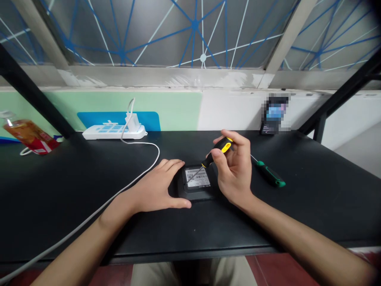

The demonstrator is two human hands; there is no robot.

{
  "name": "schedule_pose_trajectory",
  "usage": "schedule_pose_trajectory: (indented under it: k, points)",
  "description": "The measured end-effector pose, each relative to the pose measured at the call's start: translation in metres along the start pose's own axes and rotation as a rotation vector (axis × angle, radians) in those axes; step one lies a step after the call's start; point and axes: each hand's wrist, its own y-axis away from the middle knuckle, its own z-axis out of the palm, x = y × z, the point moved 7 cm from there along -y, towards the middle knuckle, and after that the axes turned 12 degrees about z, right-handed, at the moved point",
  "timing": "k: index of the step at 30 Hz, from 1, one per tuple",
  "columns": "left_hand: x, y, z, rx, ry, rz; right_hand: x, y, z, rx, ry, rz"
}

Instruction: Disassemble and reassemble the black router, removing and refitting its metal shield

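A flat black device (194, 195) with a white printed label lies on the black table. My left hand (157, 186) is at its left side, with thumb and fingers spread around the near and far edges. In my right hand (236, 171) is a screwdriver (218, 152) with a black and yellow handle, its fingers wrapped round it. The shaft slants down to the left across the label, and the tip meets the device near its left edge. To the right of that hand lies a second screwdriver (270, 174), green and black; its shaft is partly hidden behind the hand.
A white power strip (114, 132) with a plugged-in charger (132, 122) stands at the back left. Its white cable (131, 183) runs past my left forearm to the front. A bottle (31, 135) is at far left; a phone (274, 115) leans on the wall.
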Motion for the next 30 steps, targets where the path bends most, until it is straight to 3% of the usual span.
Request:
schedule_pose_trajectory:
  k: [12, 22, 30]
  points:
    - [0.0, -0.001, -0.001, 0.007, 0.011, 0.002, -0.003, 0.002, 0.007, -0.039, 0.017, 0.001]
    - [0.0, -0.002, -0.002, 0.031, 0.027, 0.015, -0.007, 0.004, 0.011, -0.184, -0.094, 0.033]
    - [0.0, -0.001, -0.002, 0.001, 0.009, 0.007, -0.007, -0.001, 0.004, -0.047, -0.026, -0.004]
